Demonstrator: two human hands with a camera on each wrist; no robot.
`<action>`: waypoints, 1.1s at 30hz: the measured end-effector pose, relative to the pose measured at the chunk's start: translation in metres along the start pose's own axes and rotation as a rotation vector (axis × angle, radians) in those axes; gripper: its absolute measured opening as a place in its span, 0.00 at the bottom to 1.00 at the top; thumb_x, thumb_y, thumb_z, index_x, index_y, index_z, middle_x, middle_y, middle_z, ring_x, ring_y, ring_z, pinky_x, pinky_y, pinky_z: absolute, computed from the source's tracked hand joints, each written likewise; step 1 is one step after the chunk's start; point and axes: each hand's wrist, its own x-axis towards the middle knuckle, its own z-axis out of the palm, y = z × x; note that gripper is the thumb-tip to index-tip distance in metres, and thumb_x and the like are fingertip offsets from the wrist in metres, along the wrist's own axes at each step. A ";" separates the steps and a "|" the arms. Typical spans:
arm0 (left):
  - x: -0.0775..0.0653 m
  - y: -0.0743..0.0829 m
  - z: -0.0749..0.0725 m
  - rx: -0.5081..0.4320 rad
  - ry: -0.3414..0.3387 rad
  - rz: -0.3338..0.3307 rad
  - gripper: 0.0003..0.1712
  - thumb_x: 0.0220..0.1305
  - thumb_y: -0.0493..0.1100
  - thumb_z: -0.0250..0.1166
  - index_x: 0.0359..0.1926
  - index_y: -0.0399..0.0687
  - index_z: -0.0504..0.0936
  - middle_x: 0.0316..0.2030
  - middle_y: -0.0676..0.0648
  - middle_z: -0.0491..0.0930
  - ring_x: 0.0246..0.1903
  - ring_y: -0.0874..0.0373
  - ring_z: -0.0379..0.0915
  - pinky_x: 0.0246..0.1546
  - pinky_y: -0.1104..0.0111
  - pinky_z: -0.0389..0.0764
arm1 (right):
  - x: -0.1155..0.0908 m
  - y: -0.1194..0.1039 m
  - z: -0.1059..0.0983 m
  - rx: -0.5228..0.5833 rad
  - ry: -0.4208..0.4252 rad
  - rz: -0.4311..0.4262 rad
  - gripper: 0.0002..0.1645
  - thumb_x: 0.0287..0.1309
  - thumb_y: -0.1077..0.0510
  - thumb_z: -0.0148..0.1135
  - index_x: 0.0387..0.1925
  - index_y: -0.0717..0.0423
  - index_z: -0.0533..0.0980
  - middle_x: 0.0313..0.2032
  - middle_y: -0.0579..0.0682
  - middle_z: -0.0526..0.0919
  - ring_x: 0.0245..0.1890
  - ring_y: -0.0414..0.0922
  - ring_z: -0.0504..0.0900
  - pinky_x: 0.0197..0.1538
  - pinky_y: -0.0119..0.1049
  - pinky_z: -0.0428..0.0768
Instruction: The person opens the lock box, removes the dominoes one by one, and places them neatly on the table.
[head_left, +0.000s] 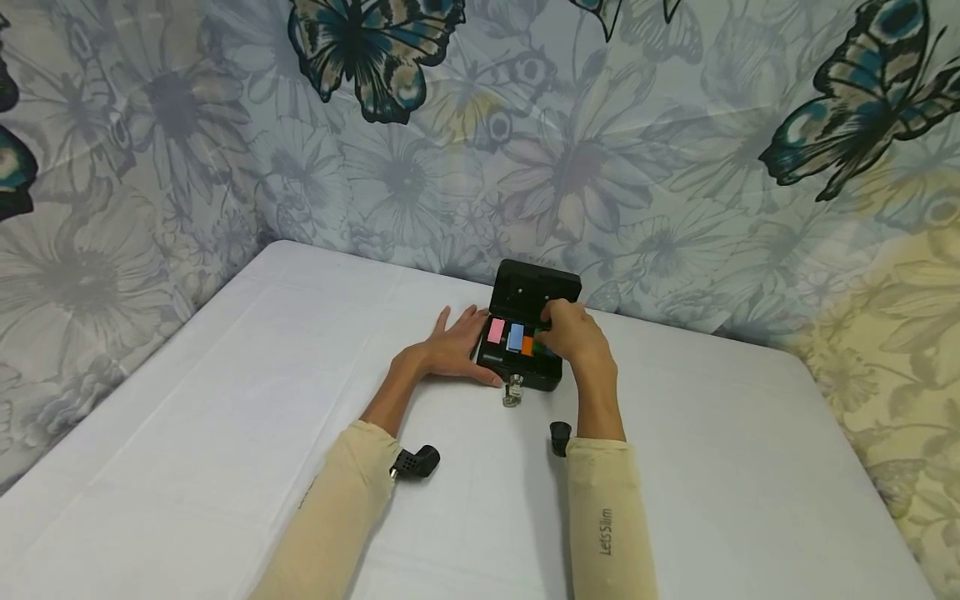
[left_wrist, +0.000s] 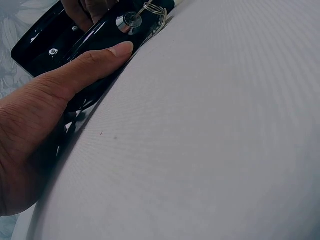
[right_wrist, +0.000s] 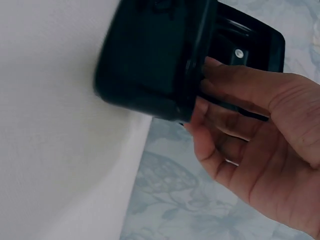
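Note:
A small black cash box (head_left: pixel 495 360) stands on the white table with its lid (head_left: pixel 525 287) raised at the back. Inside lie a pink block (head_left: pixel 497 331), a blue block (head_left: pixel 515 337), an orange block (head_left: pixel 528 345) and something green (head_left: pixel 538 350). My left hand (head_left: pixel 450 350) rests against the box's left side, fingers spread and thumb laid along the front near the lock (left_wrist: pixel 129 23). Over the right rim, my right hand (head_left: pixel 577 333) reaches in with bent fingers. Its fingertips are hidden beside the green thing, and I cannot tell whether they hold it.
Keys on a ring (head_left: pixel 512 398) hang from the front lock. The box stands near the back edge of the white table (head_left: pixel 300 333), close to a patterned cloth wall (head_left: pixel 405 183). Black wrist cameras (head_left: pixel 420 461) sit by both sleeves.

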 end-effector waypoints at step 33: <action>0.004 -0.002 0.003 0.014 -0.002 -0.026 0.75 0.52 0.71 0.73 0.85 0.48 0.37 0.86 0.47 0.38 0.86 0.51 0.24 0.81 0.45 0.17 | -0.011 0.027 -0.026 0.198 0.025 -0.144 0.22 0.67 0.65 0.64 0.60 0.67 0.74 0.44 0.66 0.85 0.41 0.57 0.84 0.43 0.45 0.82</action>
